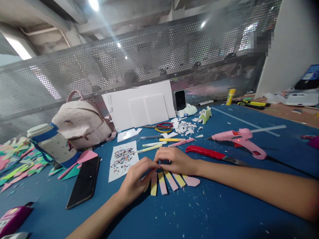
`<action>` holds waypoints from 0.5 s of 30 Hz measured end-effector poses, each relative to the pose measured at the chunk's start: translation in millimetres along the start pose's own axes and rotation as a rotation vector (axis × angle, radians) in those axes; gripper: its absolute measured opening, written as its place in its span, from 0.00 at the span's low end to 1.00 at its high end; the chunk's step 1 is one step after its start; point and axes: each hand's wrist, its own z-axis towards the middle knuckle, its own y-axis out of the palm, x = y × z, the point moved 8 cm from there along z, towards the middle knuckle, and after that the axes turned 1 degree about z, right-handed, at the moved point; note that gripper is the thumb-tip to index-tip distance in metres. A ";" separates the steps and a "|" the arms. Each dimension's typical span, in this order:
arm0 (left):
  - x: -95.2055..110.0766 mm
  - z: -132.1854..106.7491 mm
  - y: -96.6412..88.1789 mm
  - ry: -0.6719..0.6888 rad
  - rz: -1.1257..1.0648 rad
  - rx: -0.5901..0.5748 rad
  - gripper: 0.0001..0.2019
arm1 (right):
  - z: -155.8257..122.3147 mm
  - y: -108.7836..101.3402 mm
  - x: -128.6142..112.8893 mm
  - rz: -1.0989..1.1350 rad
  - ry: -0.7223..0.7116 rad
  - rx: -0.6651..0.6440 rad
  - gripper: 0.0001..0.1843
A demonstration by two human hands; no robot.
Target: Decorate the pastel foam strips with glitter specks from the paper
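Note:
A fan of several pink-and-yellow foam strips (169,181) lies on the blue table (199,212). My left hand (136,179) pinches its fingers together at the top of the fan, where the strips meet. My right hand (175,161) lies curled over the same spot, its fingertips touching those of the left. What sits between the fingertips is too small to make out.
A pink glue gun (239,139) and a red-handled knife (211,154) lie to the right. A black phone (84,182), a paper with scraps (123,159), pens, scissors (161,126), white foam boards (142,104), a backpack (82,121) and a bottle (53,142) stand left and behind.

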 end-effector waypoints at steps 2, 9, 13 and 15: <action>1.4 0.1 0.7 0.016 -0.010 -0.003 0.10 | 0.4 -0.1 -0.2 0.004 0.007 -0.001 0.04; 3.1 -0.4 -0.1 0.057 -0.020 0.016 0.11 | 0.6 -0.4 -0.6 0.003 0.017 0.002 0.04; 6.8 -0.5 -3.0 0.107 -0.009 0.038 0.11 | 0.3 -0.9 -1.9 0.005 0.011 -0.001 0.05; 9.9 -0.3 -5.2 0.137 0.004 0.056 0.11 | 0.2 -1.1 -2.4 0.010 0.004 0.000 0.08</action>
